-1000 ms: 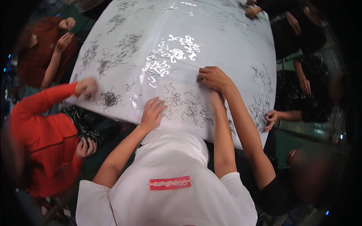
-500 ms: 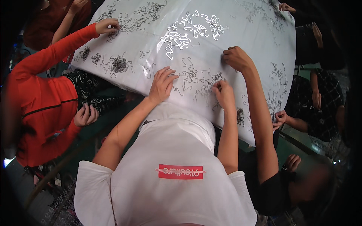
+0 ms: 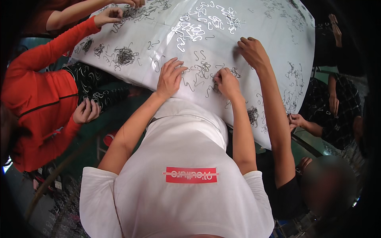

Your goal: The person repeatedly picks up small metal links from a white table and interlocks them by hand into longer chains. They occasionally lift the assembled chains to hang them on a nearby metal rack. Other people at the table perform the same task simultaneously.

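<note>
Dark S-shaped wire hooks (image 3: pixel 201 70) lie in a loose cluster on the white-covered table (image 3: pixel 158 85) before me. At the cluster's left side my left hand (image 3: pixel 170 77) rests near the table edge, fingers stretched out and slightly apart, with nothing visible in them. My right hand (image 3: pixel 228 84) is bent down over the right side of the cluster. Its thumb and fingertips are pinched together among the hooks; whatever is between them is too small to make out. Beyond both hands lies a spread of shiny silver S-hooks (image 3: pixel 194 32).
A co-worker's bare arm (image 3: pixel 274 95) reaches over the table close to my right arm. To the left, a person in a red jacket (image 3: pixel 43 91) works at dark hook piles (image 3: pixel 125 56). Other people's hands are along the right edge, near another dark pile (image 3: pixel 252 115).
My right hand has moved left and slightly away from me across the hooks. My left hand remains nearly in place. Another person's arm has come farther in at the upper left.
</note>
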A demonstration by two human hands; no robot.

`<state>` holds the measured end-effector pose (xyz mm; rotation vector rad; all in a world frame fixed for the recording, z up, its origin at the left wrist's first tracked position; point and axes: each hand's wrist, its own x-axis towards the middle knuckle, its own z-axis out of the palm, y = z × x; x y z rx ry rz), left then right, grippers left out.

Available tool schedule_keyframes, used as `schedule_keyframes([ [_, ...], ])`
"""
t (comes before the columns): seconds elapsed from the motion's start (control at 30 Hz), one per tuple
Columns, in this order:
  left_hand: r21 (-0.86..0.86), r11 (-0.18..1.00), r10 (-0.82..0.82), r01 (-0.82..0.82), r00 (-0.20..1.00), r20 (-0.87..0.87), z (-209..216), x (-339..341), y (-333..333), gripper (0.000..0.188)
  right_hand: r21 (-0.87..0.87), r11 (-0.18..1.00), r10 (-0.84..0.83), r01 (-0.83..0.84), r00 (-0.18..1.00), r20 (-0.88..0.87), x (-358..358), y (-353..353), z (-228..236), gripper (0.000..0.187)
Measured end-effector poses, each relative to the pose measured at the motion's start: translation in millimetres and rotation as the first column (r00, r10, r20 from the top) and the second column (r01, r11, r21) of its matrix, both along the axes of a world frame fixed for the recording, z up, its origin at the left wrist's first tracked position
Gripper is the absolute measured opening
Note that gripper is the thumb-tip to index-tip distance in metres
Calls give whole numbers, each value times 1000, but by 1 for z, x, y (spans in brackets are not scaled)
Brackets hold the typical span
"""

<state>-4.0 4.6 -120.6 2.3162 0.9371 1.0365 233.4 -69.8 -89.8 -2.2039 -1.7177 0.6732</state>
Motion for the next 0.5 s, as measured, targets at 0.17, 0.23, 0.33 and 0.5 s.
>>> schedule_keyframes([
  [0.17, -19, 1000, 21, -21, 1000, 21, -4, -2, -1, 32, 14, 997, -79, 78, 996, 46, 9, 0, 10, 8],
  [0.23, -21, 999, 30, -30, 999, 24, -4, -2, -1, 32, -61, 996, -59, 69, 985, 160, 10, 0, 14, 10],
  [0.33, -24, 999, 31, -30, 999, 30, -5, -3, -2, 32, -18, 999, 40, -39, 995, 86, -1, -1, 13, 7],
  [0.5, -42, 999, 37, -34, 997, 62, -3, -5, -2, 32, -93, 996, 10, -4, 998, 61, -7, -4, 12, 11],
])
